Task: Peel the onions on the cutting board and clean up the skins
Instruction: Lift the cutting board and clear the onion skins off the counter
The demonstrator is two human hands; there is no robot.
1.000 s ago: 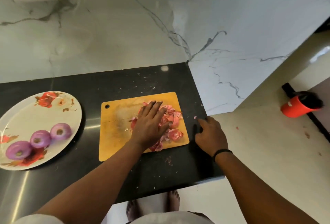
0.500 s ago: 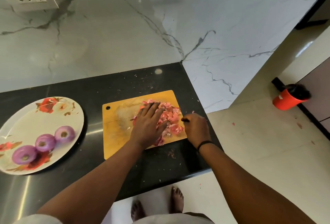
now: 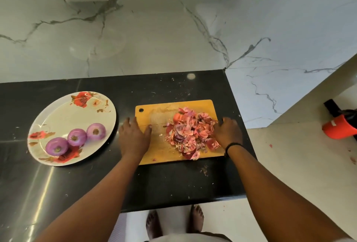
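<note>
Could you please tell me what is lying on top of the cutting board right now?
A heap of onion skins lies on the cutting board. The left hand and right hand cover its side edges.

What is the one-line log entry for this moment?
left hand: on cutting board left edge | right hand: right edge | skins: piled
</note>
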